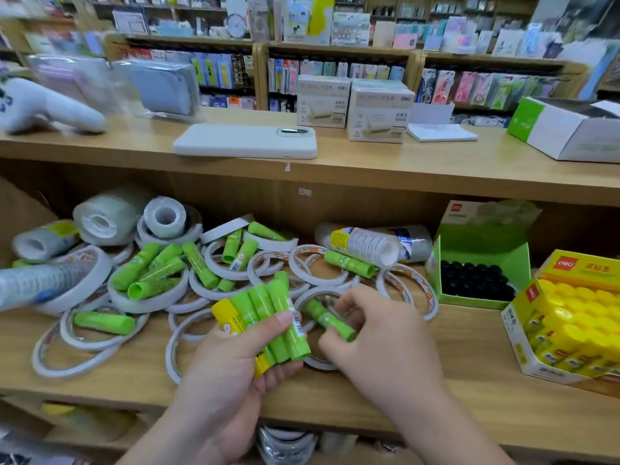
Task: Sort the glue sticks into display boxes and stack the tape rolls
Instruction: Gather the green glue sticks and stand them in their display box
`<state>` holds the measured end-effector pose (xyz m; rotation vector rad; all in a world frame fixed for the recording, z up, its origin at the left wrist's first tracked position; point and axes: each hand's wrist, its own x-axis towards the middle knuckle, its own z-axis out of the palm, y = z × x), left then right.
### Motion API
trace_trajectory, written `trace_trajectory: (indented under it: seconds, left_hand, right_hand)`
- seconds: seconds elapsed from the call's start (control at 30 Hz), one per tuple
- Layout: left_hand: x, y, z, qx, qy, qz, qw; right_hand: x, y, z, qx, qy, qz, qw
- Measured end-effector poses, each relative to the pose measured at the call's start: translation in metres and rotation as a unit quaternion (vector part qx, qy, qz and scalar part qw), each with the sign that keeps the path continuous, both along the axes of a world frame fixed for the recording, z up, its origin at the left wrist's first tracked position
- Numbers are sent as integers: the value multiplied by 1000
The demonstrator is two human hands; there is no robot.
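Left hand clamps a bundle of glue sticks at lower centre, while right hand pinches another green stick above the tape rolls. Seemingly the gathering step — next, carry them right to the green display box.

Single head cam, wide-angle, faced fwd + down onto the shelf, close in. Bg store racks sat well behind, at top of frame.

A white phone lies camera side up on the wooden counter, upper centre of the frame. Right of it stand two beige boxes (side by side), then a notepad. A clock stands far behind.
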<state>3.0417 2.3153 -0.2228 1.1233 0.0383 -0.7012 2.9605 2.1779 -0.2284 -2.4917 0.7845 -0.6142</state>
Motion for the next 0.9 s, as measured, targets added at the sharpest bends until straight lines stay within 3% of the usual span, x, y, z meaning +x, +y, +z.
trace_trajectory:
  seconds: [0.17,0.27,0.33,0.53,0.63,0.77,0.9]
  left_hand:
    - [4,1,0,1,-10,-32,999]
    - [-1,-3,4,-18,-11,-54,998]
    - [-8,-10,8,-32,-3,-70,997]
    - [-22,-30,13,-99,100,-77,987]
    - [-29,-34,14,-86,90,-81,989]
    - [-32,-39,12,-49,74,-58,994]
    - [-30,-36,12,-56,78,-44,994]
  right_hand:
    - [-21,-5,14,85,-160,-43,983]
    - [-31,7,25,135,-280,-17,950]
    - [-28,19,26,152,-315,8,937]
    - [-25,22,7,71,-314,-20,947]
    - [-30,18,-1,9,-301,12,954]
    - [-40,8,-5,27,-283,64,956]
    - [-47,-32,-9,14,-217,0,976]
